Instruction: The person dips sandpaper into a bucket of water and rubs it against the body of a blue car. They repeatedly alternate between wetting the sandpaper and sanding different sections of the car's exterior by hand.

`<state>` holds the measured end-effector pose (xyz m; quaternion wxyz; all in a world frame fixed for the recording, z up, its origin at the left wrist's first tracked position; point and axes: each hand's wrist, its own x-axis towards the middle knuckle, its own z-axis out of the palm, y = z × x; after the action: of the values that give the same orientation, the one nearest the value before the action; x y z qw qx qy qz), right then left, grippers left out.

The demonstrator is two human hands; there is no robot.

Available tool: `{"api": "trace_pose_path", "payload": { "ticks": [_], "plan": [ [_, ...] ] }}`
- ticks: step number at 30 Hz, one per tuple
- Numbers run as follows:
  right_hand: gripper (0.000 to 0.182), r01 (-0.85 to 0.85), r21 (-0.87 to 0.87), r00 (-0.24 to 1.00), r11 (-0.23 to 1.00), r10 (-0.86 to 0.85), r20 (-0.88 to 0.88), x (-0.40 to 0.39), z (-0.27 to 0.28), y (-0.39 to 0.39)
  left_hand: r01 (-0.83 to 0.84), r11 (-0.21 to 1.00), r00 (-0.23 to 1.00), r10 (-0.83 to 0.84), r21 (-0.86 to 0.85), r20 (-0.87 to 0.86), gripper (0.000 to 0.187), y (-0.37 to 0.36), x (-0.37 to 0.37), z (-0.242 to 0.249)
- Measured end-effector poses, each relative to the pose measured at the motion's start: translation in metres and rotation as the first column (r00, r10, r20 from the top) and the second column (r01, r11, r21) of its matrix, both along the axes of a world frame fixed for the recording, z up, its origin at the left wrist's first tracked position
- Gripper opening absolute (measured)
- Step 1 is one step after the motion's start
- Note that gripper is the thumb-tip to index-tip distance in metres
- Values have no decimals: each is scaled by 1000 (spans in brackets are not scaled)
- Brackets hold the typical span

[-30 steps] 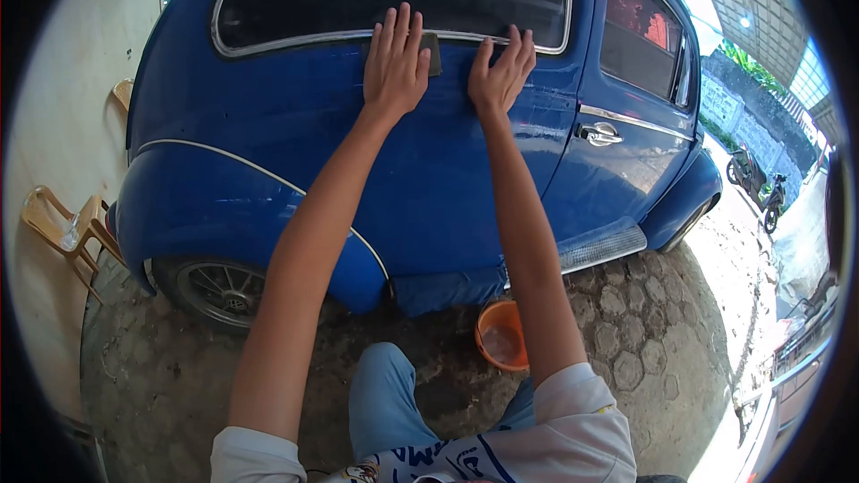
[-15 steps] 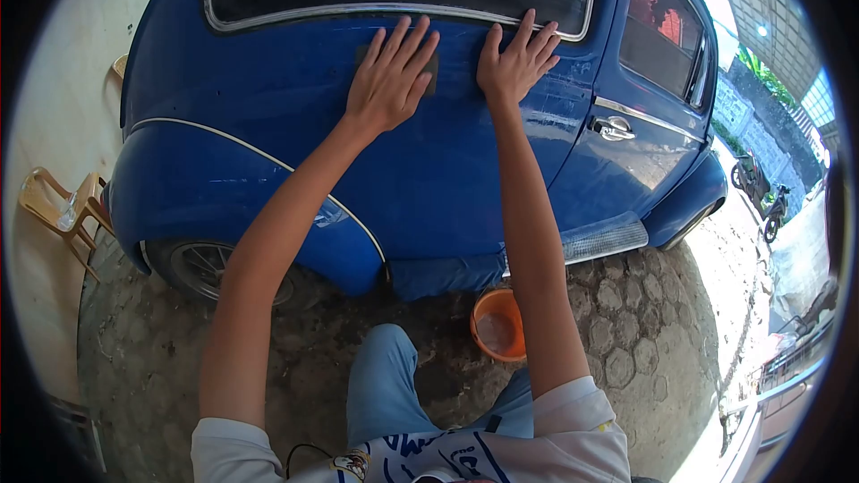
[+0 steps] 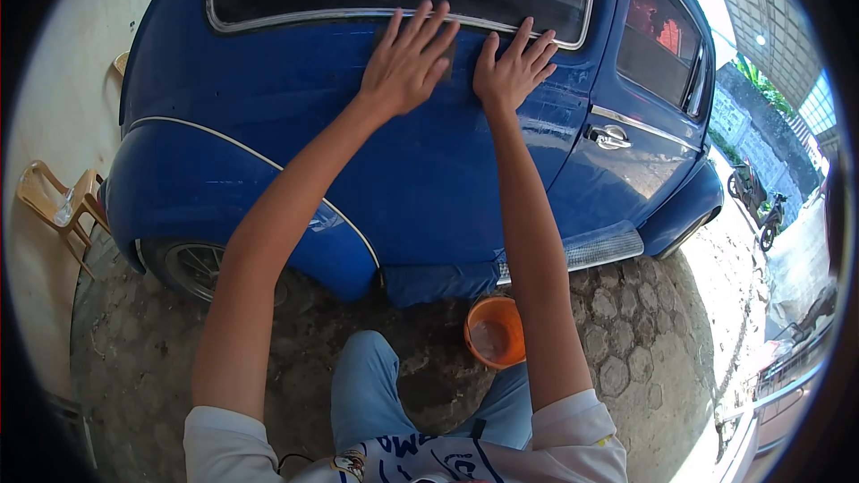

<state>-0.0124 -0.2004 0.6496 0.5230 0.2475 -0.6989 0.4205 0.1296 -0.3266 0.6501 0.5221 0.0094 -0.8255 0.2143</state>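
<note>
A blue car with a chrome-trimmed side window stands before me. My left hand lies flat on its side panel just below that window, fingers spread, the fingertips reaching the chrome trim. Beneath the palm is a thin dark grey sheet, like sandpaper, mostly hidden by the hand. To the right, my right hand rests on the blue panel with fingers apart, the tips near the window's lower corner. Nothing shows under it. Scuffed, pale patches mark the paint beside it.
An orange bucket stands on the paving close to my knees, below the running board. A tan plastic chair is by the wall at left. Motorcycles are parked far right.
My left hand has slid right and slightly up along the panel, closer to my right hand, and the dark sheet has moved with it. My right hand stays on nearly the same spot.
</note>
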Motion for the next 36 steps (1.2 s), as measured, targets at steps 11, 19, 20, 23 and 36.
{"api": "trace_pose_path", "payload": {
  "ticks": [11, 19, 20, 23, 36],
  "plan": [
    [75, 5, 25, 1000, 1000, -5, -2, 0, -1, 2, 30, 1000, 990, -30, -2, 137, 59, -5, 19, -22],
    [75, -13, 28, 1000, 1000, 12, 11, 0, 1, 4, 18, 999, 998, -19, -31, -56, 58, -71, 36, 25],
    [75, -28, 32, 1000, 999, 27, 12, -1, 0, 3, -13, 999, 998, 11, -33, -58, 58, -76, 43, 23],
    [75, -15, 32, 1000, 999, 15, 6, -1, 0, 4, -131, 991, 991, 132, -29, 12, 60, -97, 85, 4],
    [53, -152, 113, 940, 982, 179, -291, 4, -2, 11, -260, 901, 954, 295, 347, -51, 65, -101, 131, -97]
  ]
}}
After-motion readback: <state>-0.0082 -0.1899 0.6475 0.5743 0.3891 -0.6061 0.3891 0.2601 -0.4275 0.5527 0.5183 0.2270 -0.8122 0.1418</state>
